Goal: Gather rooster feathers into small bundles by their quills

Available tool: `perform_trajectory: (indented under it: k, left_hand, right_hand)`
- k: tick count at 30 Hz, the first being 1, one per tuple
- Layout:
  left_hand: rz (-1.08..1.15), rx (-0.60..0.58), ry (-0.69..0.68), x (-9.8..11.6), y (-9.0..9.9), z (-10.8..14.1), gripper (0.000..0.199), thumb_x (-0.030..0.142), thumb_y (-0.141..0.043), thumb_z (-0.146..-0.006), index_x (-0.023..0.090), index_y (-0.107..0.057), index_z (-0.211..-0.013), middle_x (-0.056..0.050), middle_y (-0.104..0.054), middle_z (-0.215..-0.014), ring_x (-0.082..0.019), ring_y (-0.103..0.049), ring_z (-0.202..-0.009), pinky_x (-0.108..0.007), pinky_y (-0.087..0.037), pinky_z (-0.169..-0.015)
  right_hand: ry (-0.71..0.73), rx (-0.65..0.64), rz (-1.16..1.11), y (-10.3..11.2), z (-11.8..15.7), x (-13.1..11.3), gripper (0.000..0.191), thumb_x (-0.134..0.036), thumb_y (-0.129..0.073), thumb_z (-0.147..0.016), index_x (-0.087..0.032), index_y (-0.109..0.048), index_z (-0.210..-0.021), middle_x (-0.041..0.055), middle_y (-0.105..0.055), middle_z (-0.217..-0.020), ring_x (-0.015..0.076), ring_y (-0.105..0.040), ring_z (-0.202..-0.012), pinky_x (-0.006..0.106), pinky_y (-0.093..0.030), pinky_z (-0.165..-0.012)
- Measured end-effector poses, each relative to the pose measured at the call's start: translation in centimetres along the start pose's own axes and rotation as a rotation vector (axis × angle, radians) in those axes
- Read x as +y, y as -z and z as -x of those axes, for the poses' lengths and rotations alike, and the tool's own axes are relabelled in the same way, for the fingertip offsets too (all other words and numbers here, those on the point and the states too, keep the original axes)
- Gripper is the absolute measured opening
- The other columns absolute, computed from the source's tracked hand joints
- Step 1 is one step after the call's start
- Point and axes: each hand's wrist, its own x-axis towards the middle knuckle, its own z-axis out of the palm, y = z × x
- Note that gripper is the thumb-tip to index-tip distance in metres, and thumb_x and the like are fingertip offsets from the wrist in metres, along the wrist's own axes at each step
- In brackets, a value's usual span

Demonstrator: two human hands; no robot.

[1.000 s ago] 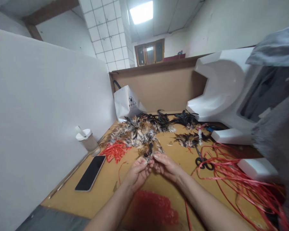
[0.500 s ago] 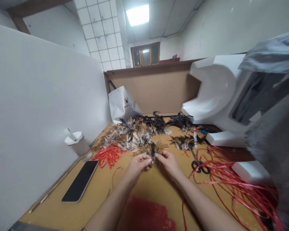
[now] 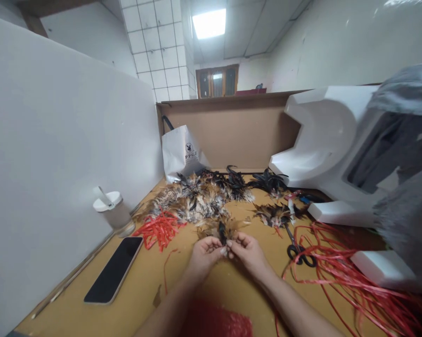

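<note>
Brown and black feathers [image 3: 222,228] fan out in a small bunch between my two hands, above the tabletop. My left hand [image 3: 207,255] pinches the quill end of the bunch with thumb and fingertips. Pressed close beside it, my right hand [image 3: 246,252] grips the same end. The fingertips nearly meet and hide the base of the bunch. Behind them lies a large pile of mottled feathers [image 3: 200,203]. A smaller dark bunch of feathers [image 3: 272,215] rests to the right, near the scissors [image 3: 300,255].
Cut red strips [image 3: 159,229] lie left of the feather pile, near a phone [image 3: 114,271] and a lidded cup [image 3: 114,210]. Long red plastic cords [image 3: 340,267] tangle at the right beside white foam blocks [image 3: 386,269]. A silver bag [image 3: 181,152] stands at the back by the cardboard wall [image 3: 242,135].
My hands have moved slightly closer to me and closer together at the base of the feather bunch. The camera view has shifted a little.
</note>
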Motion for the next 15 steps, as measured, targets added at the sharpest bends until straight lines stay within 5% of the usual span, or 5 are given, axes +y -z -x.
perform_trajectory:
  k: [6,15]
  left_hand:
    - [0.016,-0.102,0.025,-0.36,0.65,0.14,0.025,0.032,-0.067,-0.059,0.013,-0.054,-0.067,-0.002,-0.059,-0.057,-0.007,-0.047,-0.046,-0.019,-0.033,-0.047]
    - [-0.038,0.078,-0.139,-0.56,0.23,-0.18,0.02,0.026,-0.069,-0.056,0.013,-0.055,-0.063,0.001,-0.054,-0.061,-0.009,-0.049,-0.058,-0.02,-0.037,-0.055]
  right_hand:
    - [-0.082,-0.057,-0.154,0.04,0.08,0.61,0.026,-0.037,-0.064,-0.065,-0.014,-0.051,-0.064,-0.0032,-0.052,-0.049,0.0054,-0.041,-0.04,0.018,-0.029,-0.043]
    - [0.008,0.011,0.05,-0.41,0.08,0.05,0.03,-0.04,-0.065,-0.06,-0.017,-0.045,-0.064,-0.0054,-0.046,-0.049,0.0074,-0.04,-0.046,0.019,-0.031,-0.046]
